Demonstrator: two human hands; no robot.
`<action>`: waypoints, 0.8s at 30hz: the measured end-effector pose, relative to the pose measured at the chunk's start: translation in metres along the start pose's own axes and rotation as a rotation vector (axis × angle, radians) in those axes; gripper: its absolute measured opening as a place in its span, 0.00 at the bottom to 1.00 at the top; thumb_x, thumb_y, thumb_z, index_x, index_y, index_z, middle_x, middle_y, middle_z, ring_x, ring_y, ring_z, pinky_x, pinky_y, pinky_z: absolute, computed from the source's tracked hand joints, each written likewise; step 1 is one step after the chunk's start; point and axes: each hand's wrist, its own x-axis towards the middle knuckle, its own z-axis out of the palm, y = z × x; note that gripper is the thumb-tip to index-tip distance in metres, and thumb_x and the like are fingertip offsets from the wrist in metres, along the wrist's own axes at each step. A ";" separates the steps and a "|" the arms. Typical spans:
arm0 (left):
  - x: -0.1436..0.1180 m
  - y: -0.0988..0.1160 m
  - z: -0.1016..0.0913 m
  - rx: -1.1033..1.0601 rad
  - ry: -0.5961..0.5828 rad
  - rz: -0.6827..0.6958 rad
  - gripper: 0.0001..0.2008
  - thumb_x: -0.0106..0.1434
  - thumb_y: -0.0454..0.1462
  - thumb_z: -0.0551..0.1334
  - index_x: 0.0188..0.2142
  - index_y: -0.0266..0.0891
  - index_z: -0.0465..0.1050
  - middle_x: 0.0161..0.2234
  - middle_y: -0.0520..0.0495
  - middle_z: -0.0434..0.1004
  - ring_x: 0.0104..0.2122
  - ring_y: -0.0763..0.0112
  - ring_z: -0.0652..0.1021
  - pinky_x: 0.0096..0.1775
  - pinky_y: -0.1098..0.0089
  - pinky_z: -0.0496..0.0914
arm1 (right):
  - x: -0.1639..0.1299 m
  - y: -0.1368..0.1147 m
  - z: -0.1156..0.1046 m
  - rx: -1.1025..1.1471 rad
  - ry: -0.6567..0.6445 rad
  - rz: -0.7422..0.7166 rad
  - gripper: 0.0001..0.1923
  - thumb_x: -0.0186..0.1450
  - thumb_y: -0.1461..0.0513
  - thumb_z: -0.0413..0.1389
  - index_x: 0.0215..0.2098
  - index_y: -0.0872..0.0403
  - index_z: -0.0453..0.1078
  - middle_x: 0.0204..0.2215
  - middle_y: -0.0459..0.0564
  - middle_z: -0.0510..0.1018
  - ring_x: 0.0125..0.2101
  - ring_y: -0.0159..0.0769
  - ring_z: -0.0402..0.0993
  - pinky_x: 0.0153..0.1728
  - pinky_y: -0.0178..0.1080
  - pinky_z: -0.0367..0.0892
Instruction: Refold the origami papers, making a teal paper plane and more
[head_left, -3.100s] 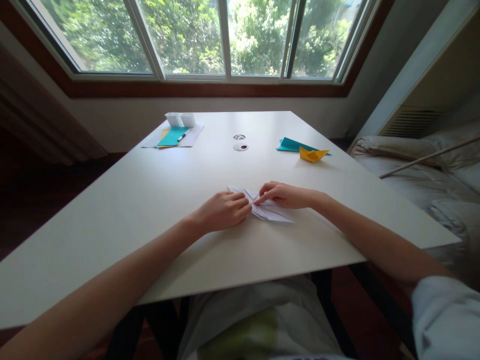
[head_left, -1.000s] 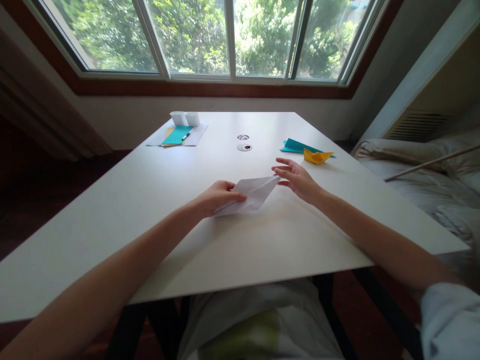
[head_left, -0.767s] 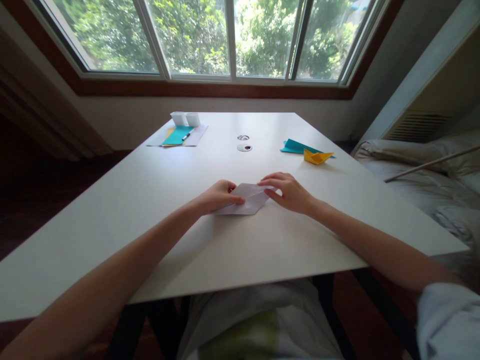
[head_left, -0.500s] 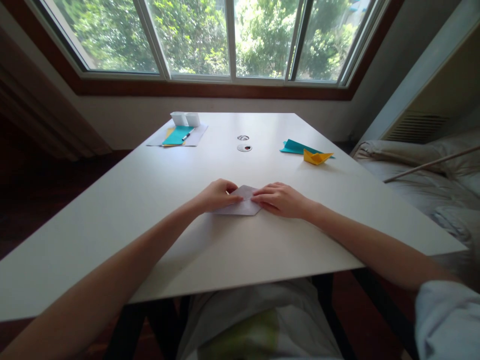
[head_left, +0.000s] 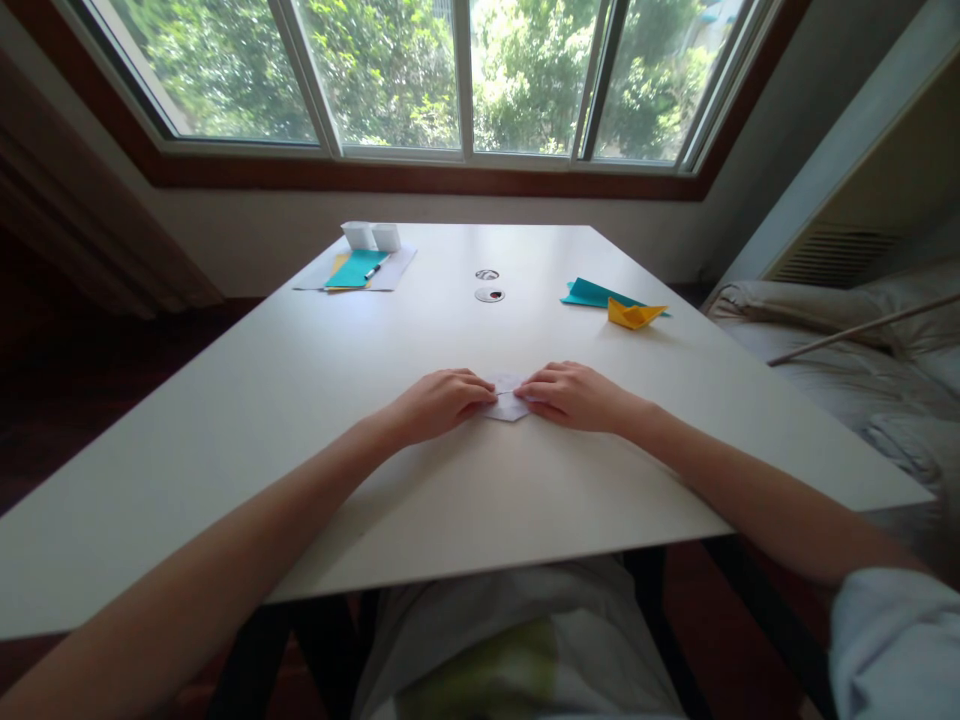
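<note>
A small folded sheet of white paper (head_left: 510, 408) lies on the table between my hands, with a crease line across its middle. My left hand (head_left: 450, 402) presses on its left side, fingers bent together with the tips at the paper. From the right, my right hand (head_left: 574, 396) holds the opposite side, its fingertips close to those of the left. Both hands cover the paper's outer parts, so its full outline is hidden.
On the white table (head_left: 420, 520), a yellow paper boat (head_left: 636, 314) and folded teal paper (head_left: 600, 293) sit right. Far left are teal paper (head_left: 356, 270), a marker (head_left: 375, 268) and white cups (head_left: 373, 236). Two round fittings (head_left: 490, 295) lie mid-table.
My left hand has shifted slightly right, its fingers now closer together over the paper's left side. Less of the paper shows, and the left part that stuck out has gone from sight.
</note>
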 end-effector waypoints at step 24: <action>0.000 0.021 -0.003 0.146 -0.032 -0.030 0.13 0.61 0.38 0.53 0.42 0.46 0.74 0.44 0.48 0.75 0.42 0.64 0.74 0.41 0.67 0.67 | -0.001 0.003 0.000 0.043 -0.009 -0.089 0.15 0.66 0.59 0.47 0.46 0.53 0.70 0.45 0.55 0.74 0.41 0.38 0.71 0.44 0.42 0.64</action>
